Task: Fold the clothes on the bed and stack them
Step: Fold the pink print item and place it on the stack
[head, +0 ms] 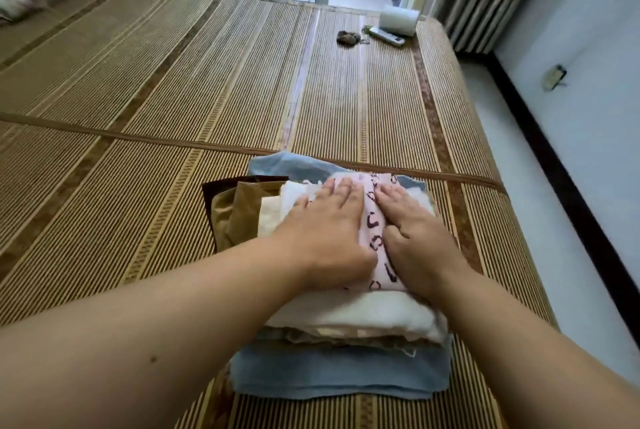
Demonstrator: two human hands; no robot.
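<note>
Your left hand and right hand lay flat, side by side, pressing the pink patterned folded cloth atop the folded clothes stack on the striped woven bed mat. Stacking looked nearly finished; next, you probably just needed to let go gently.

- Bed mat: woven strips of reed or bamboo, ribbed, matt.
- Blue garment: soft, matt cloth.
- White garment: fluffy, slightly fuzzy cloth.
- Tan garment: smooth cloth with a faint sheen.
- Pink printed garment: fine, smooth, matt cloth.
- Roll: pale, possibly translucent plastic; blurred.
</note>
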